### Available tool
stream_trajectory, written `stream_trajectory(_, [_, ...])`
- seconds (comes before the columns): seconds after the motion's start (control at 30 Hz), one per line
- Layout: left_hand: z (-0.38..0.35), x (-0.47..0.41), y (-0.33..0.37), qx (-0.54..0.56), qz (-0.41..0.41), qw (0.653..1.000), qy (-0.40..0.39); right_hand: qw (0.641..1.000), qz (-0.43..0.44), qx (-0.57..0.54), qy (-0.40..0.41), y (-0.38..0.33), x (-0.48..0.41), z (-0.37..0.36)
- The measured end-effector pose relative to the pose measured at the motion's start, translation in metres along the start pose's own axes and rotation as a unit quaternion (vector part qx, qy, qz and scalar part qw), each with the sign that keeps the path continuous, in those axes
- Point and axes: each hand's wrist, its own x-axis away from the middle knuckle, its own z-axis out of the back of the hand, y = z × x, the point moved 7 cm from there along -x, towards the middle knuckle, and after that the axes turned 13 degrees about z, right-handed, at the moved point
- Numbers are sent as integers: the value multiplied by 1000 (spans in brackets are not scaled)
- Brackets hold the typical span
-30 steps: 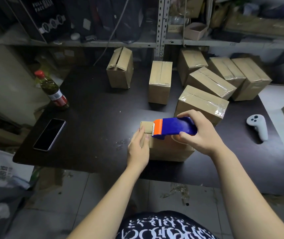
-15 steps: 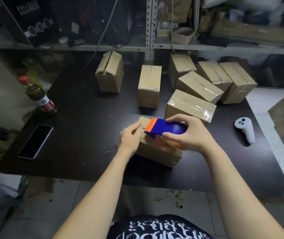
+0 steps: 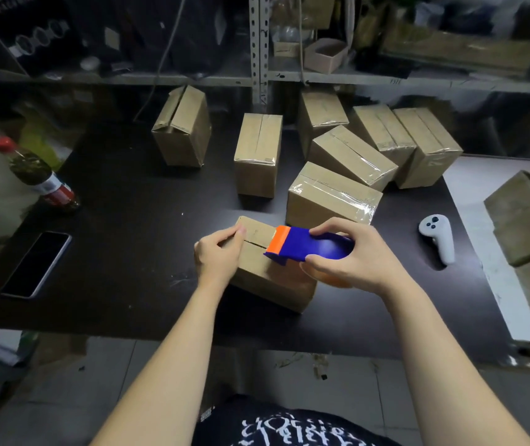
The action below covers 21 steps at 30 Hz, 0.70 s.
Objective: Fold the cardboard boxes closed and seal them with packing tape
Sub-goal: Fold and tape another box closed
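At the table's near edge: a person tapes a small cardboard box (image 3: 267,272) lying on the dark table (image 3: 122,214), its flaps folded shut with the centre seam bare.
Left hand (image 3: 218,254): fingers curled over the box's left end, thumb pressing the flaps down beside the seam; it grips the box only.
Right hand (image 3: 350,252): fingers wrapped around a blue tape dispenser (image 3: 308,247), its orange blade end resting on the seam.
Doing it well: the job likely calls for anchoring tape over the left end, then running the dispenser straight along the seam with steady pressure while the left hand keeps the flaps level.
Behind: a taped box (image 3: 331,196) just beyond the dispenser; more boxes near the shelf.
To the sides: a phone (image 3: 37,263), a bottle (image 3: 37,173), a white controller (image 3: 437,236).
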Motion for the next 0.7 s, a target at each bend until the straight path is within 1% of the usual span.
stream_trajectory(0.17, [-3,-3,3,11,3,1000,-1,997,-50,-62,20,28,34,19])
stream_trajectory(0.27, [-4,-3,5,7,-10,1000,-13,994,-67,-69,43,41,52,37])
stream_trajectory(0.4, [-7,-3,8,-3,-19,1000,-15,984,-95,-140,54,54,77,34])
stream_trajectory(0.53, [-8,-5,9,-16,-34,999,-15,988,-71,-109,86,69,85,29])
stream_trajectory(0.63, [-8,-8,8,-30,-30,999,-22,983,-90,-121,105,82,90,22])
stream_trajectory(0.7, [-9,-9,7,-34,-31,999,-28,986,-90,-85,109,90,94,20])
